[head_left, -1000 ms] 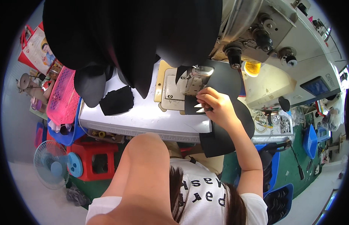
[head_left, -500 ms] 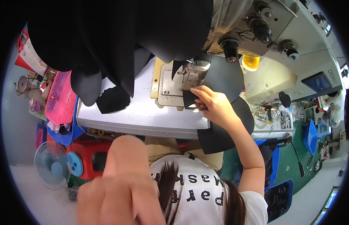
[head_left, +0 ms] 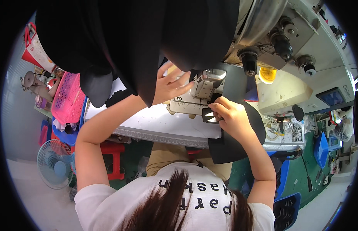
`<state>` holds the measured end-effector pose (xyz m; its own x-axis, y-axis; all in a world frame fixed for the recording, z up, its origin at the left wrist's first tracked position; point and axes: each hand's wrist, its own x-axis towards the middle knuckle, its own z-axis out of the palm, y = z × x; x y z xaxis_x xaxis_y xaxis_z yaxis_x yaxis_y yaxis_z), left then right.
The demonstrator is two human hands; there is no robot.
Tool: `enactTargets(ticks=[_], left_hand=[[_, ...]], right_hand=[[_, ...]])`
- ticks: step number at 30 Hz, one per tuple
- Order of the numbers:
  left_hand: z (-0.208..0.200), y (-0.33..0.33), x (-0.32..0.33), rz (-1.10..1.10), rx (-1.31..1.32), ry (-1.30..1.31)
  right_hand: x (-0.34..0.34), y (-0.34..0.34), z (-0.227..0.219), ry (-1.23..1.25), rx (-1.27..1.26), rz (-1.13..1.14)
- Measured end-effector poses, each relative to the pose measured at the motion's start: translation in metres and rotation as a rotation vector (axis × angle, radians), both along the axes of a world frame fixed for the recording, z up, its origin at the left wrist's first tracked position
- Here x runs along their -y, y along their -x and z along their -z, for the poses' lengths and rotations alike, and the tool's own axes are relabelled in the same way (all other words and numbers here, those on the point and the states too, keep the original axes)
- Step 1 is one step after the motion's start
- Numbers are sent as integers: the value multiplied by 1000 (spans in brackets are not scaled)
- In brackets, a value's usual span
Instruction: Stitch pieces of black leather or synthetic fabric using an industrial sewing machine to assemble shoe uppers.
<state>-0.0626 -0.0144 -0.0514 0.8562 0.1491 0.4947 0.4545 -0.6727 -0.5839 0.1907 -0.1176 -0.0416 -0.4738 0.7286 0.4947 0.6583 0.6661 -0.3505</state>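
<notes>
Two hands work at our sewing machine (head_left: 204,86): left hand (head_left: 169,85) spread open beside its needle head, right hand (head_left: 229,115) pinching black fabric (head_left: 240,144) just before it.

The white table (head_left: 156,125) carries the sewing machine (head_left: 263,50), black fabric (head_left: 232,146) hanging over its front edge, and a black piece (head_left: 96,86) at left.
</notes>
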Motion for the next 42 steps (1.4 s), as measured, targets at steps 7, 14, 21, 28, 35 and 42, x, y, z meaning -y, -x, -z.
enactTargets(ticks=[7, 14, 21, 28, 35, 42], left_hand=[[-15, -18, -7, 176, -318, -303], [-18, -23, -27, 129, -235, -555], [-59, -29, -26, 139, -490, 124], [-116, -42, -9, -296, -110, 1197], [-56, -55, -37, -105, 213, 1357], [-68, -54, -109, -168, 301, 1266]], right_hand=[[1, -6, -5, -23, -2, 6], [-4, -11, -13, 48, -52, 24], [-23, -13, -26, 78, -228, 115], [-44, -1, -36, 82, -183, 128], [-40, -11, -10, -244, 9, 202], [-35, -4, 3, -427, 124, 125]])
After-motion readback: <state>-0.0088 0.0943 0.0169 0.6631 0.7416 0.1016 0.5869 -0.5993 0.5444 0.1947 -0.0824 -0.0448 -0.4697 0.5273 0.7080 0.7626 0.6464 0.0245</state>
